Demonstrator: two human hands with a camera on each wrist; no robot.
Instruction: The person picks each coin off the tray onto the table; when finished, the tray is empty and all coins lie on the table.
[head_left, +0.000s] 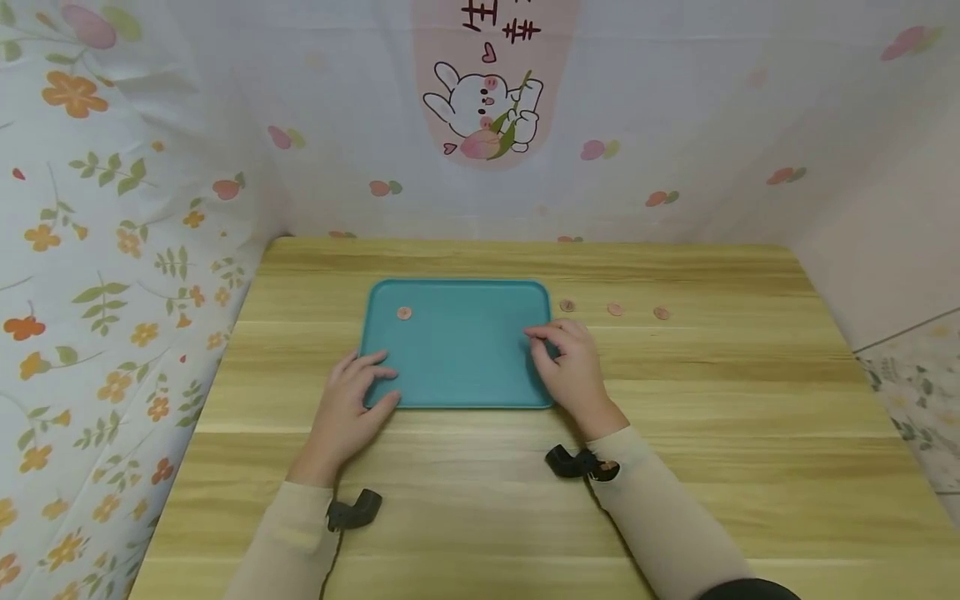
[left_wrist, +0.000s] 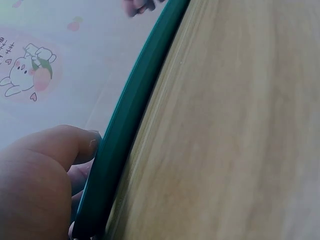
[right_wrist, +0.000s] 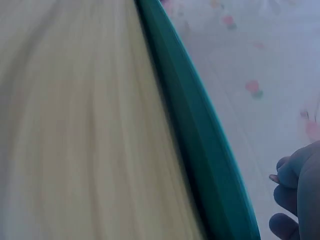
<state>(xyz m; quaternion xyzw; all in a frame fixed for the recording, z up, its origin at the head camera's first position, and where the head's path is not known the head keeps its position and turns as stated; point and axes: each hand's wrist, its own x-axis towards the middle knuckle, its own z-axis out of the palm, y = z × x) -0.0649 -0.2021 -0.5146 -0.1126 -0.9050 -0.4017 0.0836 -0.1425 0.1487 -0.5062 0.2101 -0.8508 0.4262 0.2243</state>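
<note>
A teal tray (head_left: 468, 367) lies on the wooden table. My left hand (head_left: 347, 404) rests over its near left corner, fingers spread across the rim and thumb (left_wrist: 80, 142) at the near edge. Above the tray's right side, my right hand (head_left: 572, 362) pinches a small coin-like disc (right_wrist: 274, 178) between thumb and forefinger; only its edge shows. One copper-coloured coin (head_left: 404, 313) lies inside the tray at the far left. Right of the tray, a darker coin (head_left: 567, 306), a pinkish coin (head_left: 615, 309) and a brown coin (head_left: 661, 313) form a row on the table.
The wooden table (head_left: 712, 400) extends on both sides of the tray and in front of it. A white patterned cloth (head_left: 337, 117) hangs behind its far edge, and a flowered cloth (head_left: 112, 275) hangs along the left. A black wrist mount sits on each sleeve.
</note>
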